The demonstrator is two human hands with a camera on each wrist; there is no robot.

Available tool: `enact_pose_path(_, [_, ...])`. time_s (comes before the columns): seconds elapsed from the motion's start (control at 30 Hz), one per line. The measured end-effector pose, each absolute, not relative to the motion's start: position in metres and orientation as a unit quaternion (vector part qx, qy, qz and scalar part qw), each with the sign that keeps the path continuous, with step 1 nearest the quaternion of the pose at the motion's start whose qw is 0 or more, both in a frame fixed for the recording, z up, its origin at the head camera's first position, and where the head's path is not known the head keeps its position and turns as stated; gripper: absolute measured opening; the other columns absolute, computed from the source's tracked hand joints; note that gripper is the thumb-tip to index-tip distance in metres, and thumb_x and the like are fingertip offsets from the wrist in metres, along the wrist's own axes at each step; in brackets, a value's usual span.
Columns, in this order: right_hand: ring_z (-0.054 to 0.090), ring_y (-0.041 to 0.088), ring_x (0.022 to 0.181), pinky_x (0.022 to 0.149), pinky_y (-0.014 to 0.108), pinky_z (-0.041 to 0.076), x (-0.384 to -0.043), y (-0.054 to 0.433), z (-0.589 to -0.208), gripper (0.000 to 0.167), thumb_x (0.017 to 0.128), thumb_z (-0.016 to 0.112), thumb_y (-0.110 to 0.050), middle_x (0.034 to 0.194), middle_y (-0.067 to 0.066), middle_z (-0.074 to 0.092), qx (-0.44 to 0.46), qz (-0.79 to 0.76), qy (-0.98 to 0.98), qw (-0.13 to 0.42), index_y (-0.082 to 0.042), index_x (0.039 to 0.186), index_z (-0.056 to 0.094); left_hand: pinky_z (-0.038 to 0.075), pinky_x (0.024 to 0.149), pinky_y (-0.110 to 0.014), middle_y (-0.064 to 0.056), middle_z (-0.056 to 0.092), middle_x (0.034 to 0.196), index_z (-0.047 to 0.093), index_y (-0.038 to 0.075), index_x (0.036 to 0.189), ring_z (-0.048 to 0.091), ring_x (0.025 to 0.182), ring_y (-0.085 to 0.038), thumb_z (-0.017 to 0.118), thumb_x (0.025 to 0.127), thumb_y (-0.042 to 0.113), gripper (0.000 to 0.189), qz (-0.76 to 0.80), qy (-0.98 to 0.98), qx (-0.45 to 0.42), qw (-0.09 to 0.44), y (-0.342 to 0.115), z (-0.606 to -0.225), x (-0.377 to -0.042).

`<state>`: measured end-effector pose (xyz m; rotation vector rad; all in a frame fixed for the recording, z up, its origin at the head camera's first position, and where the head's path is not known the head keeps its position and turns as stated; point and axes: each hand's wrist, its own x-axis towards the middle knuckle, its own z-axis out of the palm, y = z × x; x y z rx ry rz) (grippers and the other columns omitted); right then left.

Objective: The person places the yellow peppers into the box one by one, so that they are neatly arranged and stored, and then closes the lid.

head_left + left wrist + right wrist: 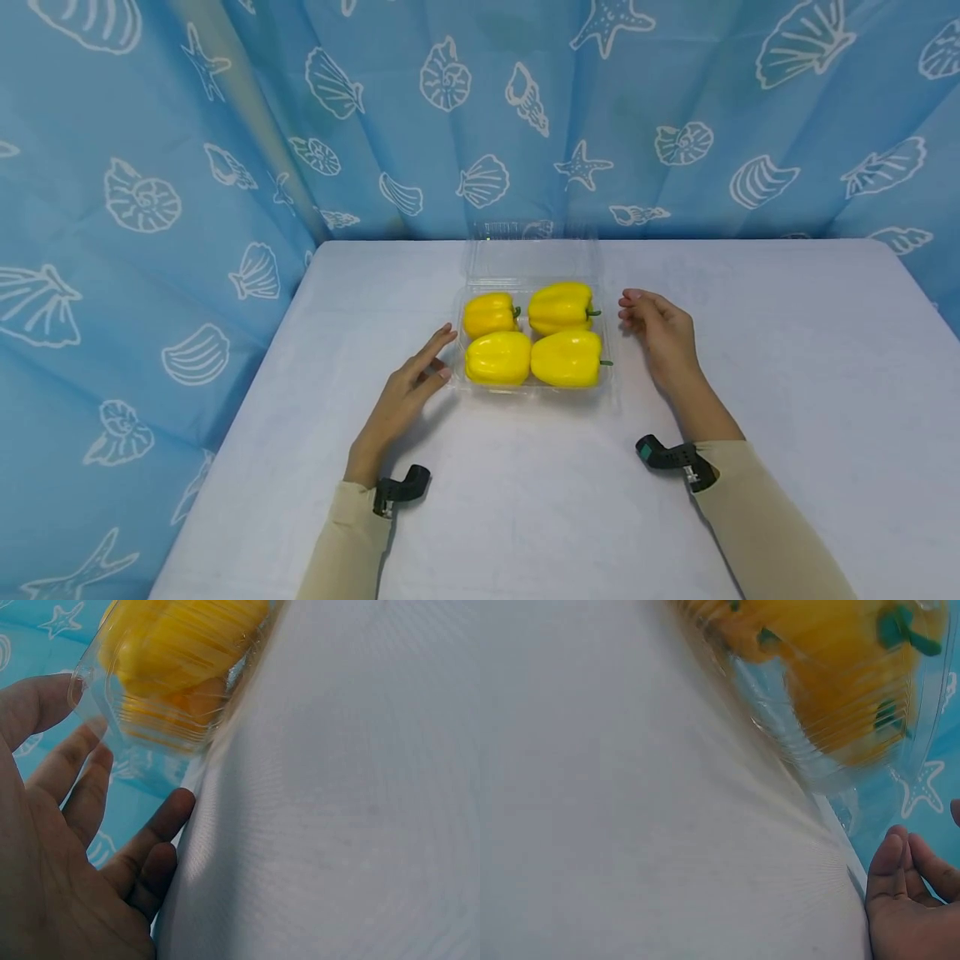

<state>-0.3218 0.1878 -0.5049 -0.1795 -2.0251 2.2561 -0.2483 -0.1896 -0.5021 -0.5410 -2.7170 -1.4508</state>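
Several yellow bell peppers (pixel 567 359) with green stems lie in a clear plastic clamshell box (pixel 534 391). Its hinged lid (pixel 534 260) is folded back toward the curtain. At the box's left side is my left hand (pixel 403 398), fingers extended and spread. In the left wrist view the thumb (pixel 56 701) lies at the clear rim, and I cannot tell whether it presses there. My right hand (pixel 663 337) is a little to the right of the box, loosely curled with nothing in it. The right wrist view shows those fingers (pixel 889 855) apart from the box.
A white cloth covers the table (pixel 510 500), whose far edge meets a blue curtain (pixel 480 125) printed with shells and starfish. More curtain hangs along the left side. Black wrist cameras (pixel 401 490) sit on both forearms over beige sleeves.
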Motion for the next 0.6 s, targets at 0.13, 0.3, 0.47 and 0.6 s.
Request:
enact_pose_path(0.13, [0.057,0.021,0.102,0.086,0.020,0.051,-0.332,0.187,-0.505,0.057,0.100,0.061,-0.038,0.124,0.020,0.058,-0.065,0.754,-0.652,0.051,0.008,0.133,0.056,0.044,0.089,-0.040,0.018,0.028,0.161,0.038,0.034,0.155,0.054,0.108,-0.014,0.053,0.105,0.025,0.054,-0.466,-0.867,-0.177,0.007,-0.191,-0.503,-0.249])
enact_pose_path(0.3, [0.056,0.021,0.103,0.088,0.019,0.050,-0.342,0.189,-0.505,0.058,0.100,0.062,-0.038,0.123,0.018,0.059,-0.066,0.757,-0.647,0.058,0.008,0.133,0.055,0.045,0.089,-0.039,0.017,0.028,0.161,0.037,0.033,0.156,0.054,0.108,-0.014,0.054,0.104,0.021,0.055,-0.462,-0.867,-0.185,0.009,-0.189,-0.503,-0.249])
enact_pose_path(0.47, [0.056,0.022,0.105,0.089,0.020,0.050,-0.351,0.186,-0.505,0.058,0.100,0.062,-0.038,0.124,0.017,0.059,-0.063,0.759,-0.646,0.047,0.007,0.135,0.054,0.045,0.089,-0.037,0.014,0.029,0.161,0.038,0.029,0.156,0.055,0.108,-0.014,0.054,0.105,0.022,0.054,-0.462,-0.867,-0.188,0.014,-0.191,-0.503,-0.249])
enact_pose_path(0.6, [0.056,0.023,0.106,0.090,0.021,0.049,-0.356,0.184,-0.505,0.058,0.100,0.061,-0.038,0.125,0.018,0.058,-0.063,0.763,-0.642,0.037,0.007,0.136,0.054,0.045,0.088,-0.036,0.015,0.029,0.161,0.039,0.030,0.155,0.055,0.107,-0.014,0.054,0.105,0.023,0.053,-0.462,-0.867,-0.187,0.016,-0.190,-0.504,-0.249])
